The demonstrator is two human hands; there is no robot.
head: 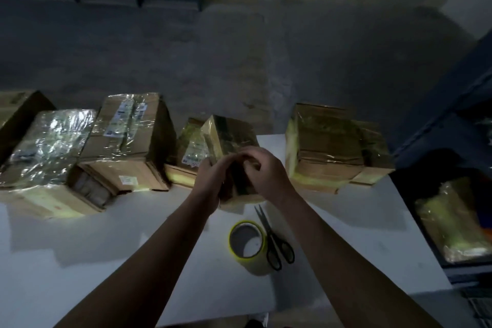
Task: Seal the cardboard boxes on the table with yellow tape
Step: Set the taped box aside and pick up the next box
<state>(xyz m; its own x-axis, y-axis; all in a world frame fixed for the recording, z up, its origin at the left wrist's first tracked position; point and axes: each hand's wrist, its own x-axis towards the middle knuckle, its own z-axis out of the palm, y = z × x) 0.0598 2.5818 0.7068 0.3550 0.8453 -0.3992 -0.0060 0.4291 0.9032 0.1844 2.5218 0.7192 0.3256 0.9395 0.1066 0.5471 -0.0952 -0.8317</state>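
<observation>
A small tape-wrapped cardboard box (pixel 229 133) stands tilted at the middle of the white table (pixel 93 242). My left hand (pixel 213 181) grips its near left side. My right hand (pixel 262 170) lies over its near top edge with curled fingers pressing or pinching there. The roll of yellow tape (pixel 249 246) stands on the table just in front of the box, untouched. Black-handled scissors (pixel 274 242) lie against the roll's right side.
Several larger taped boxes line the table's back: two at the left (pixel 45 152) (pixel 127 138), a small one (pixel 190 149) behind my left hand, another at the right (pixel 327 146). A wrapped parcel (pixel 452 218) sits off the table's right edge.
</observation>
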